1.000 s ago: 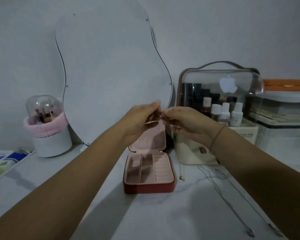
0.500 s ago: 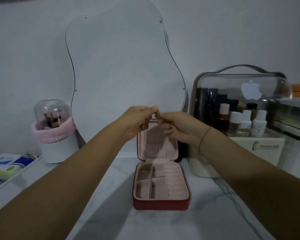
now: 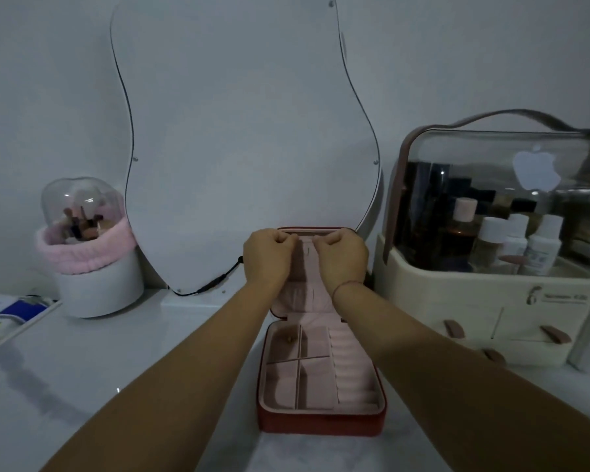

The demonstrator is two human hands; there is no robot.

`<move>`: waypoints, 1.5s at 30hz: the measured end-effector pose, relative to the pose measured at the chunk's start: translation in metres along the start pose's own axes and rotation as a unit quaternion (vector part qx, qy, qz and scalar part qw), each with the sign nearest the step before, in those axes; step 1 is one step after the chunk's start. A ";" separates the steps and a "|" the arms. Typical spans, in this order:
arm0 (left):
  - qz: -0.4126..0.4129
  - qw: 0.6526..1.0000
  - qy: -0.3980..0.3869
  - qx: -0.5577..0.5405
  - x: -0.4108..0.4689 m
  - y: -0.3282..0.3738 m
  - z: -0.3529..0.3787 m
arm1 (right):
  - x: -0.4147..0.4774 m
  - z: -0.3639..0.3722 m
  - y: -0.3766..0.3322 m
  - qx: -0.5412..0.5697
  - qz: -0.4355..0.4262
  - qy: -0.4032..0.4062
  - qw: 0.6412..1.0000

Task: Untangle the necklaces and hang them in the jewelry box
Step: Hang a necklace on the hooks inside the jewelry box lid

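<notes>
Left hand [image 3: 268, 257], right hand [image 3: 343, 258] | fingers curled, pinching at upright lid's top edge, jewelry box [image 3: 321, 422] | presumably hanging a necklace, too fine to see

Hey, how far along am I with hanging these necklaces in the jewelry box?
Done: the jewelry box stands open, with its lid upright. In hand: the left hand and right hand are curled at the lid's top edge, apparently hooking on something too fine to see. Left: no necklace plainly hangs in the lid yet. I cannot tell whether more are waiting.
</notes>
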State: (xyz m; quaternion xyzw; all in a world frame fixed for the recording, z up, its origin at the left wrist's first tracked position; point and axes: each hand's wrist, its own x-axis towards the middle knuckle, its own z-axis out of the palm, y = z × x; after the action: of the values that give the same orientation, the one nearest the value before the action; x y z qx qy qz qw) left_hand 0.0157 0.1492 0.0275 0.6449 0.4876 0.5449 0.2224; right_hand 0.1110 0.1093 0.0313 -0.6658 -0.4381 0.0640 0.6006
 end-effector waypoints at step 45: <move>-0.028 0.996 -0.008 -0.083 -0.007 -0.005 0.003 | 0.002 0.001 0.024 0.116 0.059 -0.024 0.991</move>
State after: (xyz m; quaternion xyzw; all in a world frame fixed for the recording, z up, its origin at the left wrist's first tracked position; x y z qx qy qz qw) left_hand 0.0170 0.1465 0.0189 0.6148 0.4570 0.5715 0.2942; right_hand 0.1239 0.1142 0.0110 -0.6143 -0.4019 0.1658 0.6586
